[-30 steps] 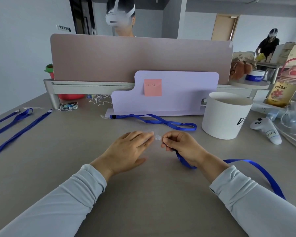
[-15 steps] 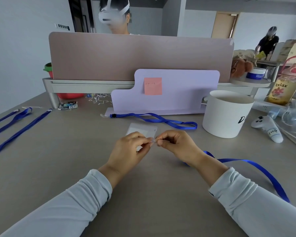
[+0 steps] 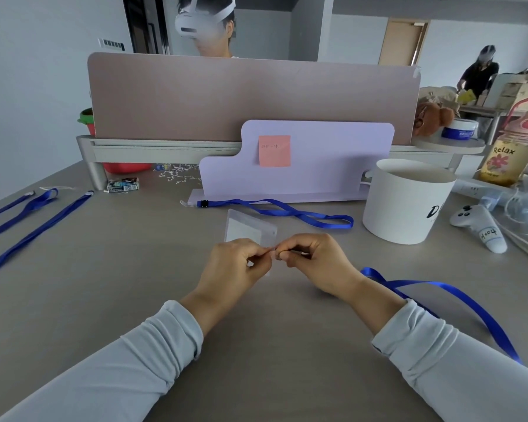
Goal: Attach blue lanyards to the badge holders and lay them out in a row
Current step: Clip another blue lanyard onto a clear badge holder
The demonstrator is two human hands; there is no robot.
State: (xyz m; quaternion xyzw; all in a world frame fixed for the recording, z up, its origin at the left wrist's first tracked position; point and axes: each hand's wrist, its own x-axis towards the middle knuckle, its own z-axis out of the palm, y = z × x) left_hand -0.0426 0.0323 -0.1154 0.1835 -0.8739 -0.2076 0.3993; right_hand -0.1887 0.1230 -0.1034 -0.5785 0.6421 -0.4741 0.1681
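The step in hand looks to be hooking the end of the lanyard (image 3: 439,287) into the badge holder (image 3: 250,228), and it calls for steadiness more than force. The left hand (image 3: 235,263) pinches the near edge of the badge holder between thumb and fingertips; it should hold that edge firm and flat. The right hand (image 3: 311,263), fingers curled, pinches the small end of the lanyard and should feed it straight in so the soft plastic does not buckle. The clip itself is hidden between the fingertips, so I cannot tell whether it is through. The hands meet tip to tip just above the table (image 3: 104,284), in the near middle. The badge holder is a clear, flexible sleeve with a pale card inside, tilted up on the far side of the hands, with what seems a small hole by its right edge. The lanyard is a glossy blue ribbon trailing from under the right wrist off to the near right. A spare lanyard (image 3: 287,210) lies just beyond, and other lanyards (image 3: 37,220) lie at the far left.
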